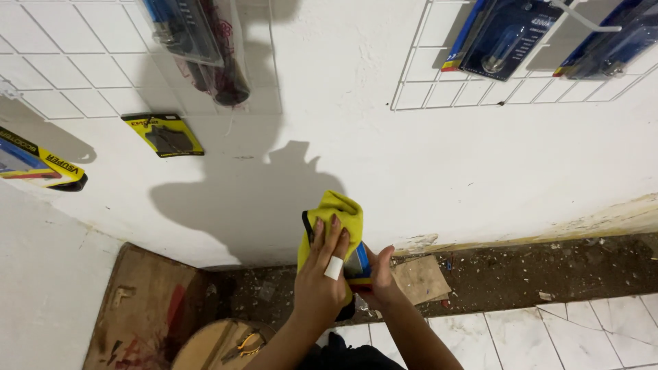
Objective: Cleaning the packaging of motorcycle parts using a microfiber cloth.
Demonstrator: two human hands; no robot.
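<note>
Here, yellow cloth [336,216] bunched over a flat dark packet [355,264], both held up in mid-frame in front of the white wall [384,157]; cloth draped over the packet's top and left side, likely pressed there for wiping; packet's blue-and-yellow lower edge showing just below the cloth. Left hand [321,281] on the near side, fingers spread flat against cloth and packet, white plaster on one finger; closed onto the cloth rather than fisted. Right hand [379,277] just beside, gripping the packet from the right, thumb up along its edge; looks like bracing it so the cloth can rub. Beyond: wire grids [439,92] on the wall with hanging blister packs [504,38]; small yellow card pack [164,135] on the left; another yellow pack [41,163] at far left, cut by the frame. Below: dirt strip [521,270] along the wall foot, cardboard scrap [421,277], white floor tiles [548,336], wooden board [147,301] at lower left. Hard to tell: what the packet contains, mostly covered by cloth and fingers; right palm hidden behind the packet; round wooden thing [223,342] at bottom cut off, unclear.
</note>
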